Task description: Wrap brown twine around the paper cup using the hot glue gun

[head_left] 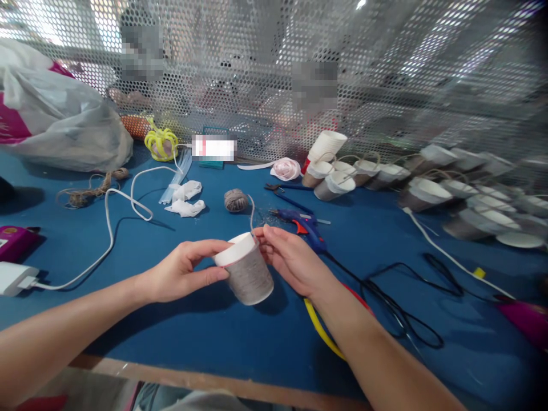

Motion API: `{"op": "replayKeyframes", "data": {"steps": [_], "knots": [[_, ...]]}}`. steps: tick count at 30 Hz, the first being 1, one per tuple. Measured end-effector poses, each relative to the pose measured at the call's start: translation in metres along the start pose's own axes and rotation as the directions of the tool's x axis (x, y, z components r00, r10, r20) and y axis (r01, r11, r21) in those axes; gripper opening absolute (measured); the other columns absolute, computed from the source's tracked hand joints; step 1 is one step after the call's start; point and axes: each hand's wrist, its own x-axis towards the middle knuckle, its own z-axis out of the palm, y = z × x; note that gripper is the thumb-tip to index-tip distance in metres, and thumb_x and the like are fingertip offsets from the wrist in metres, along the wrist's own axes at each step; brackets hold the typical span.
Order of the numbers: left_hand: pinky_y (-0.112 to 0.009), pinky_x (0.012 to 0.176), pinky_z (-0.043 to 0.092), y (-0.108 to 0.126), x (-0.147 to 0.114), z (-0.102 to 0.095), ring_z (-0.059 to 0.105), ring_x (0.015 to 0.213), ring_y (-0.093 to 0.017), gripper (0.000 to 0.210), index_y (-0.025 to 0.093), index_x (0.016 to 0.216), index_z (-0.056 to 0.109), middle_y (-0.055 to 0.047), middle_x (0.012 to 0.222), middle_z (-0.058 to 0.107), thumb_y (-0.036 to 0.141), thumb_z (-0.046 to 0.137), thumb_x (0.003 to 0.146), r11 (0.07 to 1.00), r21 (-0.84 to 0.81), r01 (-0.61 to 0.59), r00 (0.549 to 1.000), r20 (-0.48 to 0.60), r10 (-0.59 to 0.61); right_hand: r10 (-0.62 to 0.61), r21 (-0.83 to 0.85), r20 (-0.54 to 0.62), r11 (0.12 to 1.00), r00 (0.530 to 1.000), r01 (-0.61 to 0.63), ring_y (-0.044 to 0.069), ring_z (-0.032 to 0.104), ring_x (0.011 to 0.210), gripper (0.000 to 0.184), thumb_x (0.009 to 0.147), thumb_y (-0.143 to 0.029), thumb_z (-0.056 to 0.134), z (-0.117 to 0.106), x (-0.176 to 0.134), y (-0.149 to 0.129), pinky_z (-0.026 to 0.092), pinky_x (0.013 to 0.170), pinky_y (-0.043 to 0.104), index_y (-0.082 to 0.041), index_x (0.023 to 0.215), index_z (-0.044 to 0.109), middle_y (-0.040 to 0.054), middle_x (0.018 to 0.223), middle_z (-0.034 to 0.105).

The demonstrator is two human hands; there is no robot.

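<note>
My left hand (184, 268) grips a white paper cup (250, 277) by its rim, fingers inside and thumb outside. Grey yarn is wound round most of the cup, which is tilted above the table, with a white band bare near the rim. My right hand (295, 257) is closed at the cup's far right side, pinching the strand of grey yarn (252, 211). That strand leads back to a small yarn ball (236, 201) on the table. Just behind my right hand lies a blue glue gun (302, 222) with a red trigger.
Finished yarn-wrapped cups with handles (428, 194) crowd the right back, near stacked white cups (327, 145). Pliers (289, 187), a pink ribbon roll (285, 169), glue sticks (177, 177) and white scraps (186, 200) lie behind. Cables cross both sides; a perforated metal screen (257, 85) stands behind.
</note>
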Motion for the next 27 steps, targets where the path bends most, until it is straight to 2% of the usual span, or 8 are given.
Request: {"op": "replayKeyframes", "data": {"steps": [4, 9, 13, 15, 18, 22, 25, 27], "knots": [[-0.028, 0.086, 0.045, -0.003, 0.001, -0.002, 0.058, 0.093, -0.017, 0.025, 0.013, 0.102, 0.058, -0.009, 0.102, 0.064, 0.021, 0.056, 0.079, 0.999, 0.038, -0.019, 1.000, -0.008, 0.020, 0.031, -0.110, 0.108, 0.994, 0.994, -0.019, 0.014, 0.057, 0.075, 0.037, 0.074, -0.050, 0.057, 0.003, -0.004, 0.000, 0.043, 0.068, 0.025, -0.014, 0.083, 0.064, 0.0048, 0.079, 0.064], [-0.028, 0.081, 0.045, -0.007, 0.002, -0.001, 0.055, 0.085, -0.016, 0.018, 0.012, 0.093, 0.057, -0.007, 0.090, 0.062, 0.025, 0.053, 0.081, 0.995, 0.099, -0.021, 1.000, 0.012, 0.020, 0.051, -0.123, 0.149, 0.992, 0.988, -0.033, 0.013, 0.056, 0.075, 0.042, 0.073, -0.053, 0.056, 0.007, -0.009, 0.003, 0.043, 0.065, 0.025, -0.015, 0.092, 0.063, 0.0043, 0.084, 0.064], [-0.026, 0.075, 0.045, -0.011, 0.003, -0.002, 0.053, 0.079, -0.014, 0.015, 0.012, 0.087, 0.055, -0.005, 0.083, 0.059, 0.026, 0.052, 0.081, 0.996, 0.087, -0.002, 0.996, -0.086, 0.010, 0.091, -0.125, 0.225, 0.990, 0.970, -0.064, 0.016, 0.059, 0.084, 0.047, 0.068, -0.044, 0.065, 0.009, -0.013, 0.004, 0.048, 0.068, 0.029, -0.019, 0.106, 0.055, 0.0060, 0.103, 0.061], [-0.025, 0.075, 0.044, -0.012, 0.003, -0.003, 0.052, 0.079, -0.014, 0.015, 0.012, 0.088, 0.054, -0.005, 0.084, 0.058, 0.025, 0.053, 0.080, 0.994, 0.106, 0.017, 0.996, -0.090, -0.008, 0.045, -0.194, 0.216, 0.981, 0.975, -0.003, 0.018, 0.059, 0.090, 0.047, 0.067, -0.037, 0.069, 0.008, -0.013, 0.005, 0.047, 0.074, 0.030, -0.020, 0.108, 0.053, 0.0061, 0.106, 0.061], [-0.028, 0.080, 0.043, -0.009, 0.004, -0.003, 0.053, 0.085, -0.016, 0.020, 0.012, 0.095, 0.054, -0.005, 0.090, 0.059, 0.022, 0.055, 0.078, 0.986, 0.160, 0.048, 0.999, -0.011, -0.047, -0.037, -0.353, 0.169, 0.931, 0.985, 0.096, 0.019, 0.058, 0.094, 0.046, 0.066, -0.034, 0.069, 0.009, -0.012, 0.007, 0.045, 0.079, 0.031, -0.020, 0.107, 0.053, 0.0063, 0.105, 0.061], [-0.031, 0.087, 0.041, -0.004, 0.004, -0.001, 0.053, 0.094, -0.019, 0.036, 0.012, 0.106, 0.052, -0.007, 0.102, 0.059, 0.024, 0.060, 0.073, 0.981, 0.168, 0.094, 0.995, 0.015, -0.098, -0.040, -0.506, 0.127, 0.857, 0.991, 0.099, 0.020, 0.060, 0.084, 0.050, 0.067, -0.039, 0.068, 0.011, -0.011, 0.009, 0.047, 0.073, 0.035, -0.019, 0.109, 0.051, 0.0079, 0.100, 0.061], [-0.033, 0.087, 0.042, -0.006, 0.005, -0.001, 0.053, 0.094, -0.020, 0.041, 0.013, 0.106, 0.051, -0.007, 0.102, 0.059, 0.027, 0.065, 0.070, 0.981, 0.162, 0.111, 0.994, -0.001, -0.113, -0.042, -0.511, 0.112, 0.854, 0.993, 0.094, 0.020, 0.060, 0.084, 0.046, 0.069, -0.040, 0.066, 0.012, -0.011, 0.010, 0.047, 0.075, 0.036, -0.019, 0.107, 0.052, 0.0072, 0.097, 0.062], [-0.033, 0.090, 0.041, -0.009, 0.006, -0.003, 0.053, 0.098, -0.020, 0.044, 0.015, 0.107, 0.050, -0.007, 0.104, 0.058, 0.027, 0.068, 0.068, 0.989, 0.128, 0.077, 0.995, -0.065, -0.070, -0.034, -0.445, 0.108, 0.892, 0.994, 0.079, 0.019, 0.059, 0.087, 0.043, 0.071, -0.041, 0.064, 0.011, -0.010, 0.010, 0.047, 0.077, 0.035, -0.019, 0.105, 0.053, 0.0063, 0.096, 0.062]]}}
